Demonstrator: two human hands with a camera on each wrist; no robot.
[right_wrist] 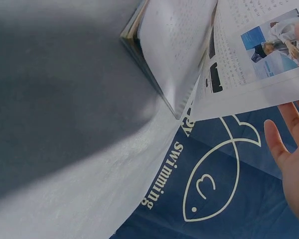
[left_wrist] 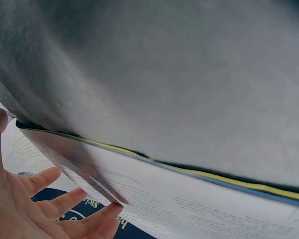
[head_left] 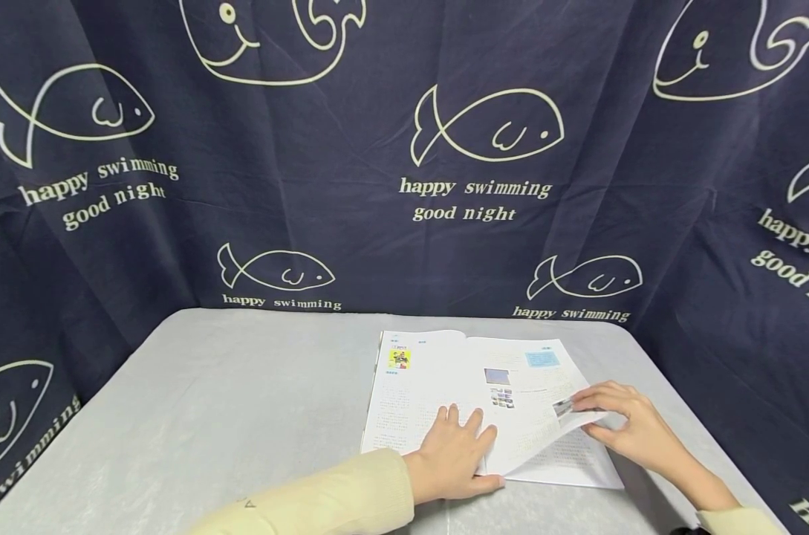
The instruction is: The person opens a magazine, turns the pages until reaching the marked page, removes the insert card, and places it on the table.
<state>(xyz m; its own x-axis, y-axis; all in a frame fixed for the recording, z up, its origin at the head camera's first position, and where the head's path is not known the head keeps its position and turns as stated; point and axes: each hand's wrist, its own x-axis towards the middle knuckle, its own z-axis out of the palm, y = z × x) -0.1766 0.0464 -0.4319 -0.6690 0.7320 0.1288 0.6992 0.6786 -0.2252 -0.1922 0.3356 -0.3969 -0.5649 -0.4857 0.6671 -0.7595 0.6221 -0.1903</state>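
Observation:
An open magazine (head_left: 420, 401) with printed text and small pictures lies on the grey-covered table. My left hand (head_left: 452, 455) rests on it near the spine, fingers spread across the paper and thumb at the near edge. At the right side, my right hand (head_left: 634, 425) pinches the outer edge of a page (head_left: 538, 431), which is lifted and bowed above the sheets beneath. The right wrist view shows this raised page (right_wrist: 239, 74) with a colour photo on it, and part of the right hand (right_wrist: 296, 164). In the left wrist view, the left hand's spread fingers (left_wrist: 55, 206) lie against the paper.
The grey tabletop (head_left: 244, 401) extends widely to the left of the magazine. Dark blue curtains (head_left: 364, 186) with fish drawings and lettering stand behind the table and at both sides. The table's rounded far right corner (head_left: 621, 331) is near the magazine.

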